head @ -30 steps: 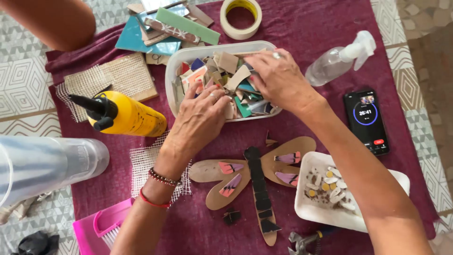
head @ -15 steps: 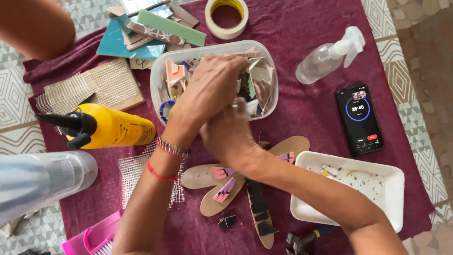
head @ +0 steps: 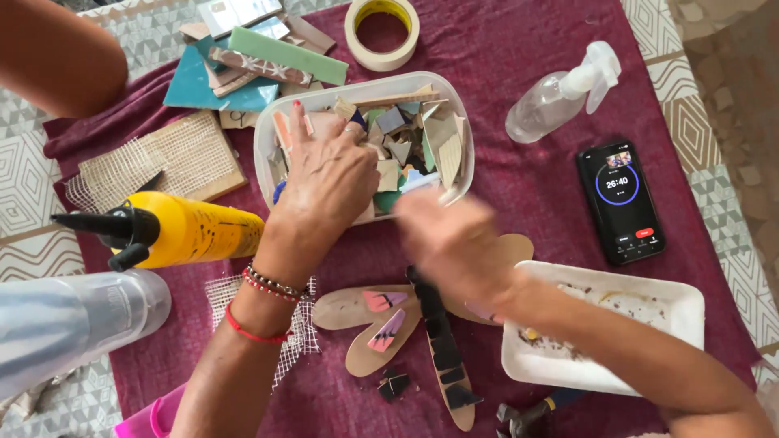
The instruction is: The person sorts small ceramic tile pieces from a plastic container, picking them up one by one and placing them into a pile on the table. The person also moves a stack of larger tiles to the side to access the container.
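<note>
Two hands over a tub of tile shards

Two bare hands work above a maroon cloth (head: pixel 519 49) spread on a patterned table. The left hand (head: pixel 324 182) lies flat, fingers spread, inside the clear oblong plastic tub (head: pixel 268 138), palm down on the heap of broken coloured tile pieces (head: pixel 406 138); whether it pinches a piece underneath cannot be told. The right hand (head: pixel 454 239) is blurred, just below the tub's near rim, and its grip cannot be made out either. Beneath it lies a flat wooden dragonfly cut-out (head: pixel 365 312) with pink shards on its wings and black ones along its body. A yellow squeeze bottle with a black nozzle (head: pixel 174 229) lies left of the tub, a white foam tray (head: pixel 625 308) sits to the right, and a black phone (head: pixel 621 199) rests above the tray.
</note>
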